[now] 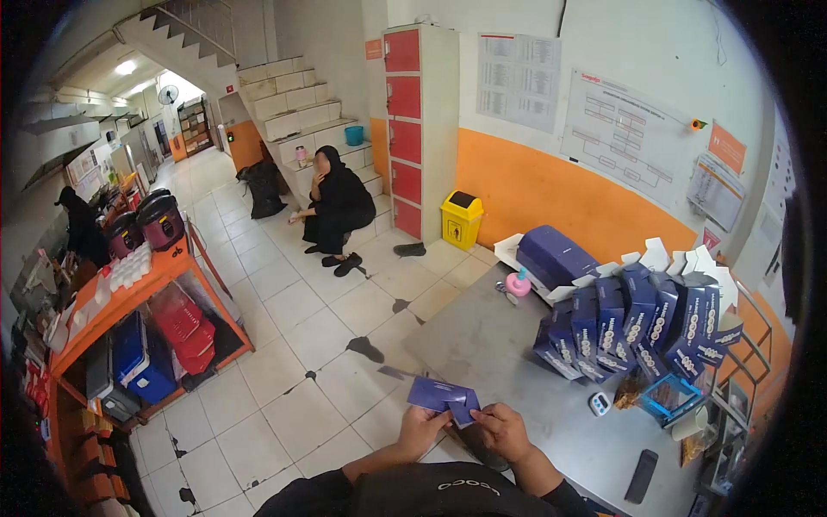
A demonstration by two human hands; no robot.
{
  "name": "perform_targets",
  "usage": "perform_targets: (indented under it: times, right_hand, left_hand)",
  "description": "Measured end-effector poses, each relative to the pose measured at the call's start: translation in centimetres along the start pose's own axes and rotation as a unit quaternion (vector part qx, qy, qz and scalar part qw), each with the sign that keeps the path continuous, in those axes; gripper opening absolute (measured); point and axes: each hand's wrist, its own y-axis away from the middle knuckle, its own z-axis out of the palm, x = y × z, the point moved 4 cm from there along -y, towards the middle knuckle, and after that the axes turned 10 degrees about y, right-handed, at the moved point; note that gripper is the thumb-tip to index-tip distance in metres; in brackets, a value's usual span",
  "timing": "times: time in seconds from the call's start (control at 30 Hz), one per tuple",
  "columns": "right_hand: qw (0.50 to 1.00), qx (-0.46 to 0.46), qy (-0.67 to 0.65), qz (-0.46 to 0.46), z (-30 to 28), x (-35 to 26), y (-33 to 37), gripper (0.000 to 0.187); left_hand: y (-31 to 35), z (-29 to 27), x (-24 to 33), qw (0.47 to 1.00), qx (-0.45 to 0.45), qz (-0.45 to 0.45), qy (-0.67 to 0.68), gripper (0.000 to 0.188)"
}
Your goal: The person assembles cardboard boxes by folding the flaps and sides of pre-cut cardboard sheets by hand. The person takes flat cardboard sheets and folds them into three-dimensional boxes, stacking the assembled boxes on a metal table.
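Between my hands is a dark blue cardboard box blank (pixel 435 394), flat with a folded flap on its right side. My left hand (pixel 420 431) is closed on its lower edge near the middle. The fingers of my right hand (pixel 502 432) pinch the flap at the right. Both hands are in front of my body, by the near left edge of the steel table (pixel 465 336). On that table, to the right, several folded blue boxes (pixel 633 319) are bunched together with their white inner flaps standing up.
A small timer (pixel 600 403), a blue plastic basket (pixel 671 397), a black phone (pixel 641 476) and a pink round bottle (pixel 518 283) are on the table. A person in black (pixel 338 207) sits on the stairs. An orange shelf (pixel 164 276) holds a blue cooler (pixel 146 358).
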Motion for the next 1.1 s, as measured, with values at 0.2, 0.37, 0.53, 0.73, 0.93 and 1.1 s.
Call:
perform_targets:
  times: [0.2,0.37,0.53,0.73,0.93,1.1]
  right_hand:
    - [0.997,-0.063,-0.036,-0.003,4.0,-4.7,-3.0,0.026]
    - [0.998,-0.047,-0.033,-0.009,8.4,-10.5,-5.1,0.022]
    - [0.998,-0.049,-0.037,-0.022,11.2,-14.0,-6.8,0.021]
    - [0.982,-0.121,-0.099,-0.107,13.7,-17.4,-8.3,0.020]
    - [0.981,-0.107,-0.109,-0.119,18.0,-21.8,-10.1,0.015]
    - [0.970,-0.116,-0.146,-0.153,21.0,-24.6,-10.8,0.015]
  left_hand:
    - [2.0,-6.3,2.8,0.993,0.055,-0.026,-0.101,0.039]
    - [3.8,-10.5,3.9,0.998,0.018,0.039,-0.036,0.026]
    - [5.7,-15.1,7.2,0.999,0.028,0.014,0.032,0.029]
    - [8.8,-21.3,9.8,0.987,0.085,0.045,-0.128,0.030]
    - [11.5,-23.0,13.7,0.984,0.131,0.104,-0.062,0.032]
    - [14.2,-24.7,15.3,0.976,0.187,0.105,-0.046,0.033]
